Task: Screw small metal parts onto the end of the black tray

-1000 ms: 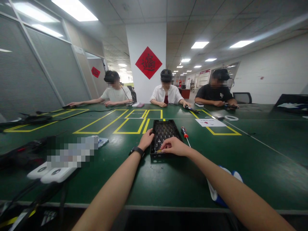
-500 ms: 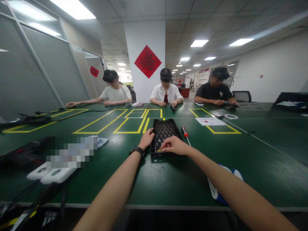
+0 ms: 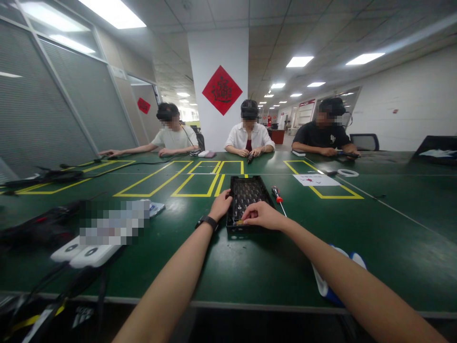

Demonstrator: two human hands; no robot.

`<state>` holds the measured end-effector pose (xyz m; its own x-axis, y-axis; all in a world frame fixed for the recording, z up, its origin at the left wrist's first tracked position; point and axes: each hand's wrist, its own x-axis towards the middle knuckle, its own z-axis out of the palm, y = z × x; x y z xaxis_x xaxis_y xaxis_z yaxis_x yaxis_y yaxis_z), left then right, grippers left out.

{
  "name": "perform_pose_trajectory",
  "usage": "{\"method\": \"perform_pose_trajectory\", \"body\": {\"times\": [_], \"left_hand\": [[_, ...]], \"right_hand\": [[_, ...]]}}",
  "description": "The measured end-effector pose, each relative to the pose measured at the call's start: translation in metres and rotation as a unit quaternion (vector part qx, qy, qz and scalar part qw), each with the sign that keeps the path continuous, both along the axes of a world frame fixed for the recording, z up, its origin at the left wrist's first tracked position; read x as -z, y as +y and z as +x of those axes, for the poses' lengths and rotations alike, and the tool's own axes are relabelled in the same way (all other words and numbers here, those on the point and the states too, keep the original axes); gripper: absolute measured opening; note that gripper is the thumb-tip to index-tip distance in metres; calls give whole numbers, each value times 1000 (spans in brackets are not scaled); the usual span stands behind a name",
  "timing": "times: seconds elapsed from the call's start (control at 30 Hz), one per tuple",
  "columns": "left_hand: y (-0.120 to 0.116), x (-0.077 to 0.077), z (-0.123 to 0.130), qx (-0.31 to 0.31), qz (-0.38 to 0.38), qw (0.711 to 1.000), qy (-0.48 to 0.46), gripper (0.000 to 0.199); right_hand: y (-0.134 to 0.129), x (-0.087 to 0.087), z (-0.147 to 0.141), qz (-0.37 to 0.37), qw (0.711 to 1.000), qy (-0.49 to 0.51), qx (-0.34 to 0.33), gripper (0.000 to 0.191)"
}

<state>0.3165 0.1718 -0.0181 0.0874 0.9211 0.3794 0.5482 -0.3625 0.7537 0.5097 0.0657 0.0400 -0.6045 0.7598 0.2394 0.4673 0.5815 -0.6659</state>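
A shallow black plastic case with a honeycomb-like inside lies on the green table in front of me. My left hand grips its left wall, fingers over the rim; a dark band is on that wrist. Over the near part of the case, my right hand is closed in a pinch at a small yellowish piece by the near left corner. The fingers partly cover that piece, and its exact kind is unclear. Just right of the case lies a screwdriver with a red and dark handle.
White devices with cables lie at left, beside a blurred black and red object. Under my right forearm is a blue and white object. A paper sheet and white ring lie at right. Three people sit opposite.
My view has shifted slightly left, so everything appears a little further right. Both my hands stay at the case. The person opposite has brought both hands together at a dark tool.
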Motion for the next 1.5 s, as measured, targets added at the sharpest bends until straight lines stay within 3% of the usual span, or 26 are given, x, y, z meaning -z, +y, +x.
{"method": "perform_pose_trajectory", "body": {"times": [0.47, 0.87, 1.5], "left_hand": [[-2, -3, 0, -9, 2, 1000, 22, 47], [-4, -2, 0, -8, 3, 1000, 30, 48], [-1, 1, -1, -4, 11, 999, 32, 47]], "right_hand": [[2, 2, 0, -28, 1000, 9, -2, 31], [-1, -2, 1, -5, 1000, -7, -2, 25], [3, 3, 0, -25, 999, 28, 1, 37]]}}
